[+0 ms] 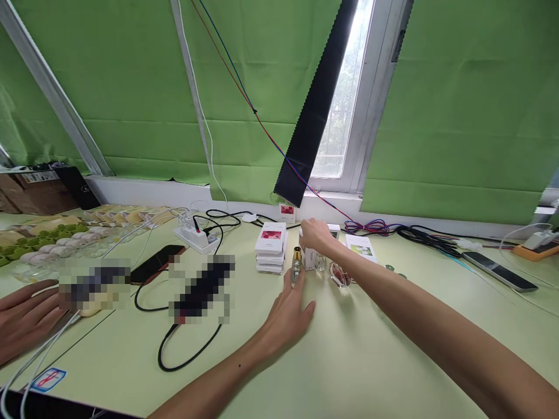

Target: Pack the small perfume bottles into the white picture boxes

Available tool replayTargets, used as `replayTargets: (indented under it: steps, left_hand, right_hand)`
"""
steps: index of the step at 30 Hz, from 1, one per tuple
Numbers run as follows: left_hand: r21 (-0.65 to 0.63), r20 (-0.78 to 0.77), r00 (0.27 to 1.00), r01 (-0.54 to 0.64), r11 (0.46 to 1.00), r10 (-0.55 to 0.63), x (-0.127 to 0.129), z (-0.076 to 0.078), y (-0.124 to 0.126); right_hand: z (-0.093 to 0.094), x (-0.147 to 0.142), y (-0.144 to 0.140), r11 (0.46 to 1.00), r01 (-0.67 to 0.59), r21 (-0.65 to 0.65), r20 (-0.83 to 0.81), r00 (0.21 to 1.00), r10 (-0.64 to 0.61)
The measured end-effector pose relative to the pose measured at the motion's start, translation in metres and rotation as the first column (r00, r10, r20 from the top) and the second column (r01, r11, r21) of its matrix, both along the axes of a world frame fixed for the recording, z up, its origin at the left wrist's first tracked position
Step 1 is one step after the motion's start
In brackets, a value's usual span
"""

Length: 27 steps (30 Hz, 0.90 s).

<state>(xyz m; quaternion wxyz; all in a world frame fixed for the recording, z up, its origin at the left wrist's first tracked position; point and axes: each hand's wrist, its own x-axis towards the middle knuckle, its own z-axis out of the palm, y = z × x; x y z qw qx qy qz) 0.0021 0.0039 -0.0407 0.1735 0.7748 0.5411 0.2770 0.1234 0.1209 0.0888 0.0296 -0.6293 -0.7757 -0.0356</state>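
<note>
Head view: one camera, looking forward and down across a pale green bench toward a window wall.
Left hand: lies flat on the bench, fingers open and stretched forward, fingertips touching the base of a small glass perfume bottle with a gold collar, which stands upright.
Right hand: reaches to the far edge of the bench, fingers curled around the top of a small white carton; the grip looks closed on it, though the fingertips are hidden.
Placement: bottle and carton stand just beside each other, likely so one hand can steady each.
Neighbours: a stack of white boxes with pink prints sits left of the bottle; another glass bottle lies right of the carton, under the forearm.
Open room: bare bench on the near side of both hands, toward the front edge.
Left end: black cables, a power strip, and another person's hand resting by the left edge.
</note>
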Motion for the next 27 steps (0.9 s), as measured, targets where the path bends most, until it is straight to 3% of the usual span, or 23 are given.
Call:
replayTargets:
  steps: [8,21,27]
  left_hand:
    - [-0.040,0.013,1.000,-0.014,0.999,0.014,0.000,-0.002,0.000]
    - [-0.075,0.060,0.998,0.014,0.997,-0.009,0.001,0.004,-0.003]
    - [-0.205,0.117,0.993,0.025,0.978,-0.001,0.001,0.016,-0.008]
  right_hand:
    - [-0.007,0.003,0.023,1.000,-0.017,0.020,-0.043,0.999,0.018]
    - [-0.019,0.021,0.062,0.986,-0.167,0.021,-0.079,0.983,0.168]
    - [-0.019,0.028,0.066,0.979,-0.205,-0.018,-0.088,0.975,0.203]
